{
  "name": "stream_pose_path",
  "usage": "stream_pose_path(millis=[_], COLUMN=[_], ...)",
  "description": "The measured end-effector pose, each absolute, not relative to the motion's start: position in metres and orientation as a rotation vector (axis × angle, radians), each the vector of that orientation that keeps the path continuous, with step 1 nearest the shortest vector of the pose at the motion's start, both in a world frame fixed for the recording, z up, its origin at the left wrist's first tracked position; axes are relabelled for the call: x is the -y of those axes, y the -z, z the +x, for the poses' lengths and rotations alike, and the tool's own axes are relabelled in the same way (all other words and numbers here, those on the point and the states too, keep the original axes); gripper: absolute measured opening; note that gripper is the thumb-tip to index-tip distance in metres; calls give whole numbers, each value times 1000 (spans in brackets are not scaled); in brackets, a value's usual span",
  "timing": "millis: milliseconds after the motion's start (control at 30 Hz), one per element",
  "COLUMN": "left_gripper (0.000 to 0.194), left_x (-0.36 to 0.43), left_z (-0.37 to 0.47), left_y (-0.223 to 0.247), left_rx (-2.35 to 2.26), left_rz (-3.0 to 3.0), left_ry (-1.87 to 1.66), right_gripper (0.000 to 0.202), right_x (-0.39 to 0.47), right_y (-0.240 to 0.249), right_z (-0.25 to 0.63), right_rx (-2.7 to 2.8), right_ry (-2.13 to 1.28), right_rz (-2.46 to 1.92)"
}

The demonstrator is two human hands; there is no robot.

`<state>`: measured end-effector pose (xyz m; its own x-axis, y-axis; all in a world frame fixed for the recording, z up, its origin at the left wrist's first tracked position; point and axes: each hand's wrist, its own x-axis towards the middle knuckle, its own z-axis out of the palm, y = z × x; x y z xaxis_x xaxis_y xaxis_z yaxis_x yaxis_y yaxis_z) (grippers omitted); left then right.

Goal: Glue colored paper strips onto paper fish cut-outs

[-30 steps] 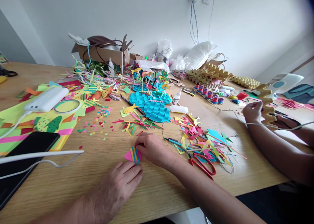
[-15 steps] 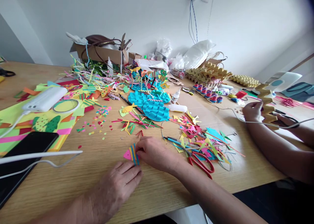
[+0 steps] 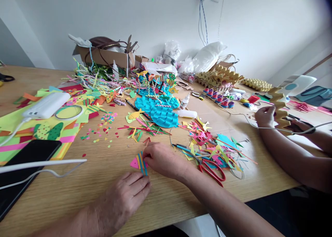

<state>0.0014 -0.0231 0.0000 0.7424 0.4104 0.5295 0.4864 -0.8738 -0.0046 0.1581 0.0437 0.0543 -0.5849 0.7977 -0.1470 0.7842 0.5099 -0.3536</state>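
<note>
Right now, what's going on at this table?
A person has both hands on a striped pink paper fish on the table. The left hand rests its fingers at the fish's lower edge; the right hand is at the tail side, fingertips partly hidden. Paper scraps lie beyond. Off right, another person's hand is at an egg carton.

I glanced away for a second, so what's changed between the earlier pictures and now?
Your right hand has drawn slightly toward you, uncovering more of the small red paper scrap just beyond it. The view slid slightly left, probably from head movement. I see nothing newly taken hold of or let go. Your left hand stays at the striped paper fish; the red-handled scissors lie as before.
</note>
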Motion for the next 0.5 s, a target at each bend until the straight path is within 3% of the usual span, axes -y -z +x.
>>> stream_pose_path(millis=[333,500], left_gripper=[32,37], left_x=[30,23], left_z=[-4,-26], left_y=[-11,-25], left_rx=[594,632], left_rz=[-2928,-2923], left_ry=[710,760], right_gripper=[19,16], right_x=[-47,-26], right_y=[-56,-60], right_z=[160,182], right_rx=[2539,2416], right_ry=[-507,-483], right_rz=[-1458,-1448])
